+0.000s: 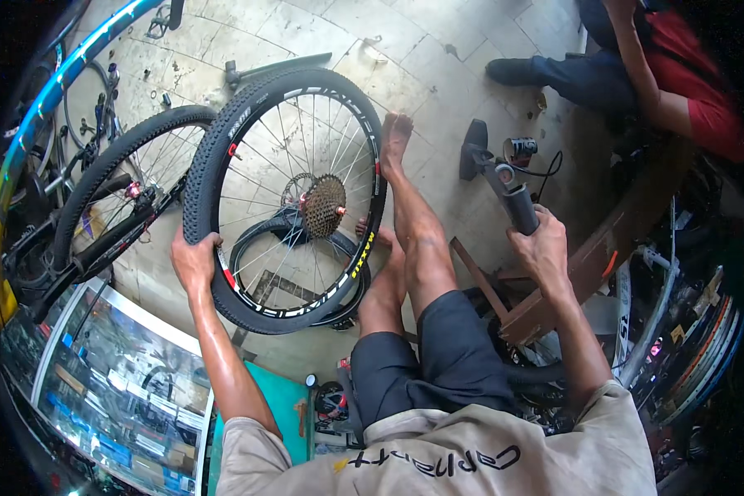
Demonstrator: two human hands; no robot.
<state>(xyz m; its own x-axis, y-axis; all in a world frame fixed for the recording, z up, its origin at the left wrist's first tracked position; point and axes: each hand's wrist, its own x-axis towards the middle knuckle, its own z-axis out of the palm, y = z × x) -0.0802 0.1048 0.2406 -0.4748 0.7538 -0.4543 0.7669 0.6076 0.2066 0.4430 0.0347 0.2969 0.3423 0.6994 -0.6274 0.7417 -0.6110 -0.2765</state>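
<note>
My left hand (193, 260) grips the knobbly tyre of a bicycle rear wheel (285, 198), which stands upright on the tiled floor. Its black rim has spokes and a rusty sprocket cassette (322, 207) at the hub. My right hand (541, 248) is closed round the grey handle of a power tool (504, 186), held out to the right of my bare legs. A black cable runs from the tool. My feet (394, 136) rest beside the wheel.
A black inner tube (264, 236) lies on the floor behind the wheel. A bicycle with its front wheel (116, 194) stands at the left, above a glass display case (116, 388). Another person in red (686, 83) sits at the top right. A wooden bench (603, 248) and bike parts crowd the right.
</note>
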